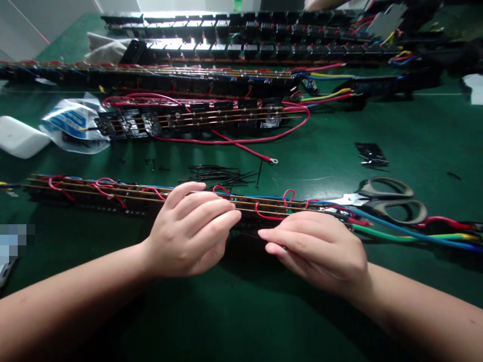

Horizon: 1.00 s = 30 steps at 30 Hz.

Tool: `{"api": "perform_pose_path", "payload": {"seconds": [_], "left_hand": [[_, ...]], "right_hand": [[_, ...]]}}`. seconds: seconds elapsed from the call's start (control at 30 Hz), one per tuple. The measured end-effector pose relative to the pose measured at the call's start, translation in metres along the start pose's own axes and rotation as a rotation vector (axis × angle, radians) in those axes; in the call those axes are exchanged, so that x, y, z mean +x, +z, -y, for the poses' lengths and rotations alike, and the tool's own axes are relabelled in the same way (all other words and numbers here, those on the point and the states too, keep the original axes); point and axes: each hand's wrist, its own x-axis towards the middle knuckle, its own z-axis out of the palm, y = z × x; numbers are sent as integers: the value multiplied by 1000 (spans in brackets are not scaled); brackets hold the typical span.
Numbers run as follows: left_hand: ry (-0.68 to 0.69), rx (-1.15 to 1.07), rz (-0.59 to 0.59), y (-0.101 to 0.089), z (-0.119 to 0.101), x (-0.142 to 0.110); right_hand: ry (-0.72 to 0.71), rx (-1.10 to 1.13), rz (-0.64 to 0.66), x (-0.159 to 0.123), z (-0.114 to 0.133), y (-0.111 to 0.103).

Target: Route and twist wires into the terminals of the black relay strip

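A long black relay strip with copper bars and looped red wires lies across the green mat in front of me. My left hand rests on its middle, fingers curled together over the near edge. My right hand sits just to the right, fingers pressed together and pointing left at the strip's near side. What the fingertips pinch is hidden. Red, green, blue and yellow leads trail off the strip's right end.
Grey-handled scissors lie just behind the right hand. A bundle of black cable ties sits behind the strip. More relay strips fill the mat farther back, with a plastic bag and white box at left.
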Motion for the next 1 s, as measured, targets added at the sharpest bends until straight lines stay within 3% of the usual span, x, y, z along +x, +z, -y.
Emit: {"api": "perform_pose_path", "payload": {"seconds": [0.17, 0.27, 0.57, 1.0], "left_hand": [[76, -108, 8, 4, -13, 9], [48, -139, 21, 5, -15, 10], [-25, -387, 186, 12, -1, 2], [-40, -479, 215, 9, 2, 3]], "right_hand": [[25, 77, -33, 5, 1, 4], [27, 121, -18, 5, 2, 5], [92, 214, -25, 0, -3, 4], [108, 292, 19, 4, -5, -1]]}}
